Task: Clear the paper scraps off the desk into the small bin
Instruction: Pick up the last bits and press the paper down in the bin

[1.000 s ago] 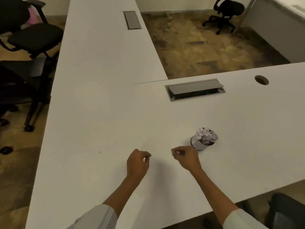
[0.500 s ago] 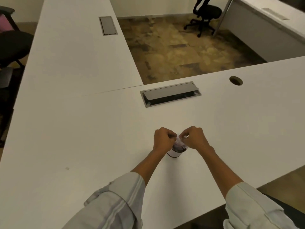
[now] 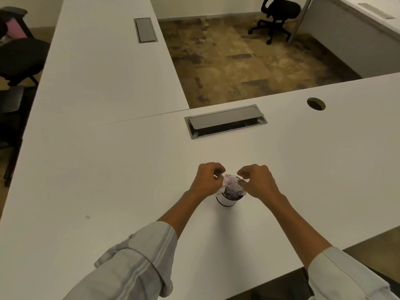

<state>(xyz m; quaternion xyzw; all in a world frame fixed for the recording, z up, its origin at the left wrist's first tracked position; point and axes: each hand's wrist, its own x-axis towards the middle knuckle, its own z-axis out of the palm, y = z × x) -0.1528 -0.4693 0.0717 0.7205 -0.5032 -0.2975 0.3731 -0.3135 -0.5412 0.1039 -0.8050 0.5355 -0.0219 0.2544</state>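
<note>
Both hands moved off bare bench, met over small bin (image 3: 227, 199) at 6 o'clock. Left hand (image 3: 207, 179) and right hand (image 3: 258, 182) curled, grip pinching paper scraps (image 3: 232, 185) into heaped bin. Looked nearly done; one speck (image 3: 87, 217) left at 8 o'clock.

Both forearms are bare below pushed-up sleeves. The left sleeve (image 3: 138, 263) is pale grey-blue cloth, bunched in thick folds — faint lighter stripes run along it. The right sleeve (image 3: 342, 278) is the same pale fabric, with a seam line.
</note>
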